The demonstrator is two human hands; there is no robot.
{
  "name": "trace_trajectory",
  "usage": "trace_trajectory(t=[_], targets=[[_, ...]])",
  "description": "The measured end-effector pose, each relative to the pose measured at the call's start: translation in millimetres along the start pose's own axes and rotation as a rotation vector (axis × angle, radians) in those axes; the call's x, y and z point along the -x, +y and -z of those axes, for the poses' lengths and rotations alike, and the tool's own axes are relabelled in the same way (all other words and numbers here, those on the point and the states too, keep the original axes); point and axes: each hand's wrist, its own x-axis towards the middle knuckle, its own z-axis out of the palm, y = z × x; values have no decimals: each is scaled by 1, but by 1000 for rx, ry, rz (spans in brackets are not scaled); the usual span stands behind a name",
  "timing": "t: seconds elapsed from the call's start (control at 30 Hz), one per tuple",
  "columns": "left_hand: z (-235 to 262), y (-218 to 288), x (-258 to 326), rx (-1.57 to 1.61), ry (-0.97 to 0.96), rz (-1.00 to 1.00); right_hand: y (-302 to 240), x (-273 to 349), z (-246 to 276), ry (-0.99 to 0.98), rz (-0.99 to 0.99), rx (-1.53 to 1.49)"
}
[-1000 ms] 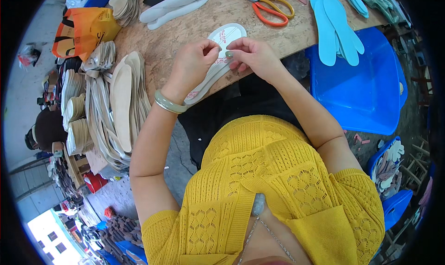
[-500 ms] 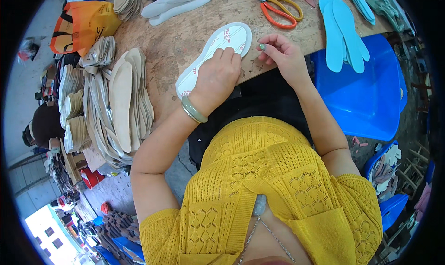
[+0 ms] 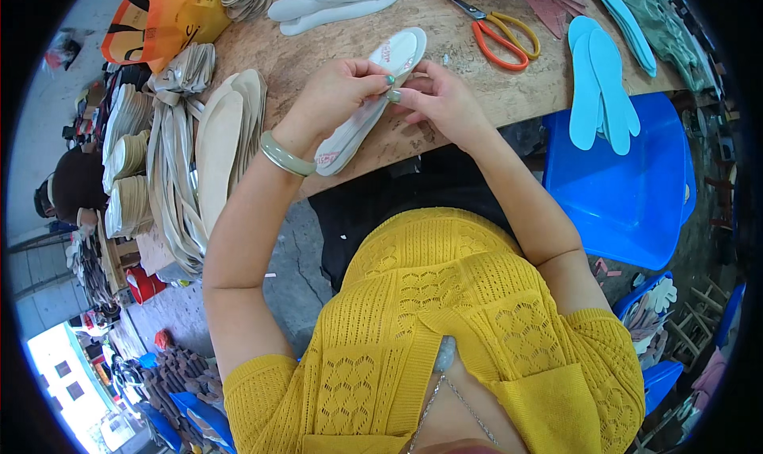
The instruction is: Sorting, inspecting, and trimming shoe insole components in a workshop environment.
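With my left hand (image 3: 338, 88) and right hand (image 3: 441, 100) pinching the white insole (image 3: 373, 96) together, a loose pinch could let it slide off the workbench (image 3: 477, 96).

Matt white, perhaps foam insole (image 3: 373, 96) on rough wooden tabletop (image 3: 318, 57); glossy blue plastic stool (image 3: 636, 192)

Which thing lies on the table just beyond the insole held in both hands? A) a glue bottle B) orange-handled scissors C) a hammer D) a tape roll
B: the orange-handled scissors lie on the wooden table just past the white insole that the left hand and right hand pinch.
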Motion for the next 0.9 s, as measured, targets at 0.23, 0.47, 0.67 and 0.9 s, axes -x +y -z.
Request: trace_trajectory(t=[0.23, 0.47, 0.67, 0.9], targets=[[5, 0, -9, -132, -81, -28, -3, 1, 1, -58, 44, -151], [5, 6, -4, -132, -43, -61, 0, -2, -3, -85, 48, -138], [13, -3, 1, 185, -36, -159, 2, -5, 4, -64, -8, -213], [92, -13, 21, 816, 159, -33, 4, 15, 4, 60, -114, -276]])
